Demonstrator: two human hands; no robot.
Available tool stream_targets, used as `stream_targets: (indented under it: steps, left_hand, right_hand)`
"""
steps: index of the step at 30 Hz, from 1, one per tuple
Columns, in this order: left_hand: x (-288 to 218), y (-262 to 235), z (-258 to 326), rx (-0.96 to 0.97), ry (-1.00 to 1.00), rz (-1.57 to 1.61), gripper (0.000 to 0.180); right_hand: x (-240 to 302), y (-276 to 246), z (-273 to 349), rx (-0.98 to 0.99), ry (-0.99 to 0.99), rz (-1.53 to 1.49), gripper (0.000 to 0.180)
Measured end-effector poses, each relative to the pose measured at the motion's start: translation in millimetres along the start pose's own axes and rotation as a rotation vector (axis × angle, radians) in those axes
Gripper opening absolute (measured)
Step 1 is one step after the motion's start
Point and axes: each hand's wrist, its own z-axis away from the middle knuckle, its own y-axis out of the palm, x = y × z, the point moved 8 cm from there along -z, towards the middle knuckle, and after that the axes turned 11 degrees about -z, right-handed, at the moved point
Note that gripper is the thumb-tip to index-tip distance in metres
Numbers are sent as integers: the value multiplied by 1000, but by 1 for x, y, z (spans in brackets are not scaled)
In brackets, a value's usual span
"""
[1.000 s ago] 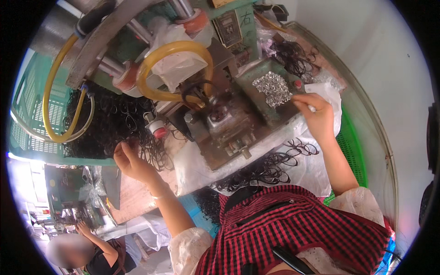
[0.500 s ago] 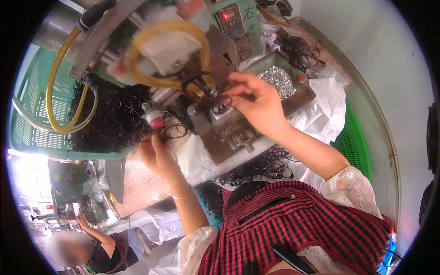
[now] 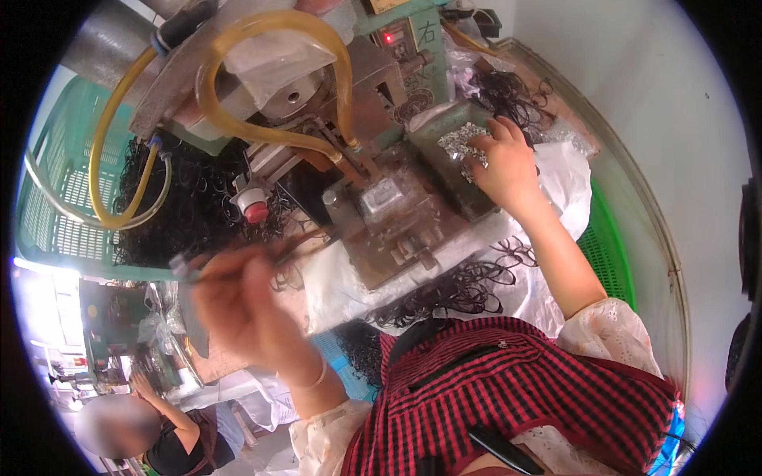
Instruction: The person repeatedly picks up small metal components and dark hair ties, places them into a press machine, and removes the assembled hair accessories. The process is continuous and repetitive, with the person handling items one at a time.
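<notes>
My right hand (image 3: 509, 168) reaches into a dark metal bin (image 3: 432, 141) beside the press, its fingers apart among small silver metal pieces (image 3: 459, 144). My left hand (image 3: 238, 305) is smeared by motion, left of the press and in front of the green basket. A small silvery blur (image 3: 184, 266) shows at its fingertips, and I cannot make out whether it is held. Between the hands is the press bed with a bright metal block (image 3: 382, 195), which neither hand touches. A red push button (image 3: 255, 211) sits on the machine's left side.
A green basket (image 3: 67, 186) of black rings (image 3: 182, 198) stands at the left. Yellow hoses (image 3: 210, 87) loop in front of the press head. More black loops (image 3: 444, 293) lie at the near edge on white sheeting (image 3: 325, 289). Another person (image 3: 178, 436) is at lower left.
My right hand has left the press bed and moved right into the bin of metal pieces. My left hand has swung left and nearer, away from the red button. The dark ring at the press is gone from there.
</notes>
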Motion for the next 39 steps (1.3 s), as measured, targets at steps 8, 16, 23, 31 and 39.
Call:
stream_targets:
  steps: [8, 16, 23, 31, 39]
  left_hand:
    - [-21, 91, 6, 382, 154, -75, 8]
    - [-21, 85, 12, 280, 150, -102, 16]
    - [35, -68, 23, -448, 6, -101, 9]
    - [174, 60, 1, 554, 125, -1026, 23]
    - [251, 13, 5, 126, 9, -647, 23]
  right_hand:
    - [-34, 16, -9, -22, 30, -217, 9]
    - [-29, 8, -5, -158, 88, -373, 17]
    - [-42, 3, 18, -100, 243, -574, 17]
    - [-9, 22, -6, -126, 131, -641, 13]
    - [-61, -35, 50, -241, 129, -317, 13]
